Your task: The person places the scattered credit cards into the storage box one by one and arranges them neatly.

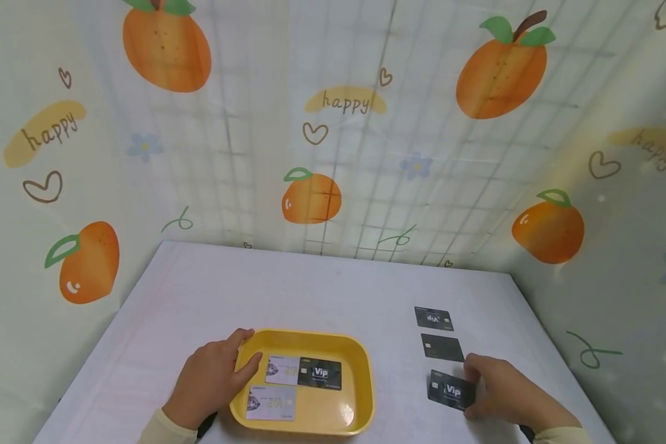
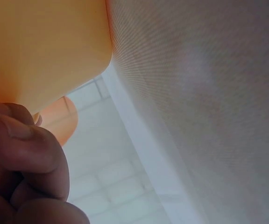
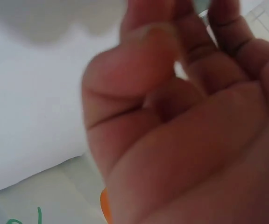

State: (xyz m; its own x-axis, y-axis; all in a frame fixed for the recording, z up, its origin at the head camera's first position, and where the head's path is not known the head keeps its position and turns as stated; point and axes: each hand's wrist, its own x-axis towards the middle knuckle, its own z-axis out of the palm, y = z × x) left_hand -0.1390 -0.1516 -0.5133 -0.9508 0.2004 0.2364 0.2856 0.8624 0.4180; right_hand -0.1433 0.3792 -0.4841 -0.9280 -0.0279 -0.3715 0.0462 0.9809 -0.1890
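On the white table our right hand pinches the nearest black card by its right end, long axis sideways, while our left hand grips the yellow tray.

White table. Two dark cards lie flat right of centre: a Vip card at the back, a plain dark card just in front. Fruit-print curtain with "happy" lettering walls in three sides.

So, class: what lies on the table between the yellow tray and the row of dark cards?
Nothing: the head view shows only bare white table between the yellow tray and the dark cards.
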